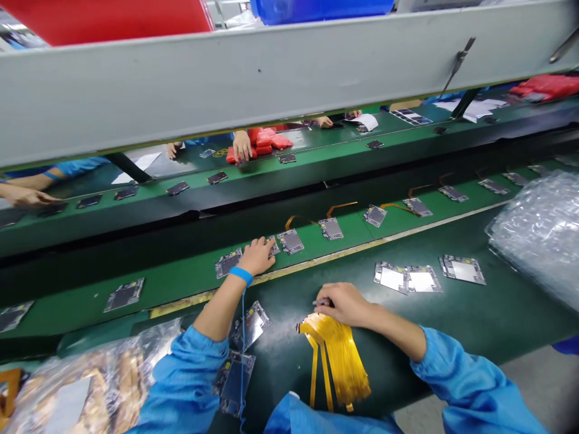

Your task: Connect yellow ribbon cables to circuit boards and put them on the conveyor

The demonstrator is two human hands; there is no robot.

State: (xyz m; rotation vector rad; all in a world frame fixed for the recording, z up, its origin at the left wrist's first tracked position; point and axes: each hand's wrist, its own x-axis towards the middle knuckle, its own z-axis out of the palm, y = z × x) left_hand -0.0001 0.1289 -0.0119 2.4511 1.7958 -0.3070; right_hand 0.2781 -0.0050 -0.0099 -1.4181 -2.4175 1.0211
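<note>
My left hand (pixel 257 258), with a blue wrist strap (pixel 241 275) and cord, reaches onto the green conveyor belt (pixel 181 283). Its fingers are closed over the edge of a circuit board (pixel 273 246), which they partly hide. Over the near bench, my right hand (pixel 344 303) is curled around a small grey tool whose kind I cannot make out. Just below that hand lies a fanned bundle of yellow flex ribbon cables (pixel 346 361). Two more boards, one a silver-faced circuit board (pixel 256 325), rest on the bench by my left forearm.
Boards, some with an orange ribbon cable (pixel 341 207), line the belt. Silver-faced boards (pixel 423 279) lie to the right, beside bubble wrap (pixel 538 229). Plastic bags (pixel 113 374) sit at lower left. A grey shelf beam (pixel 271 78) crosses above; co-workers' hands (pixel 242 146) work beyond.
</note>
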